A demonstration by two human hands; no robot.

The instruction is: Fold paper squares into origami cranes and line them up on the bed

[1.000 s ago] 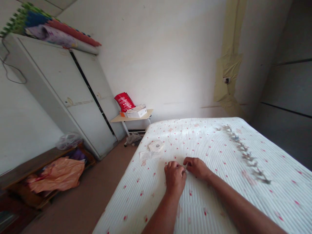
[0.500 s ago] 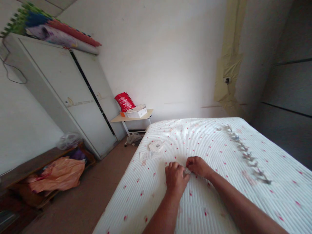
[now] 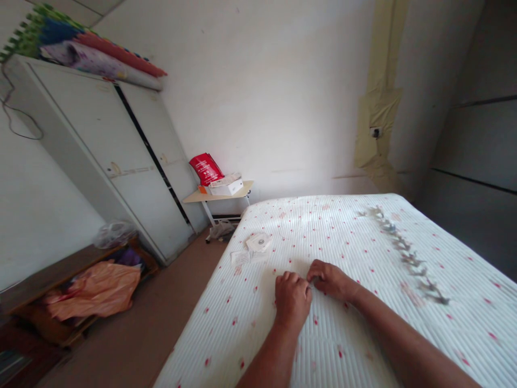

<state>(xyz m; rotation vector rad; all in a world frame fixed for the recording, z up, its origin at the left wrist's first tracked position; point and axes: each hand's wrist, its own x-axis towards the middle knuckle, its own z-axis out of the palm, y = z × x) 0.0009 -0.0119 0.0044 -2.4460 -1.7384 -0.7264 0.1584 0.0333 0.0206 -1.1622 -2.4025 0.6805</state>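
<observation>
Close together above the bed (image 3: pixel 335 334), my left hand (image 3: pixel 293 296) and my right hand (image 3: pixel 329 279) meet at the fingertips. Both are closed in a pinch, with fingers curled inward. Between them is a small greyish paper-like piece, almost wholly hidden by the fingers now. Beyond my left hand lie a pale sheet with a round dark mark (image 3: pixel 259 242) and a printed paper slip (image 3: pixel 240 257). To the right of my hands, a row of several small greyish, pointed, folded-looking pieces (image 3: pixel 410 260) runs along the bed; their details are blurred.
Left of the bed stand a grey cabinet (image 3: pixel 133 156) with rolled mats (image 3: pixel 105 64) on top, and a low wooden bench (image 3: pixel 44 269) with an orange plastic bag (image 3: pixel 97 288). A small table (image 3: pixel 194 198) bears a red bag (image 3: pixel 205 168) and a white box (image 3: pixel 228 188).
My hands have drawn closer together at the fingertips. The greyish piece that showed beside my left thumb is now mostly covered. The row and the papers have not moved.
</observation>
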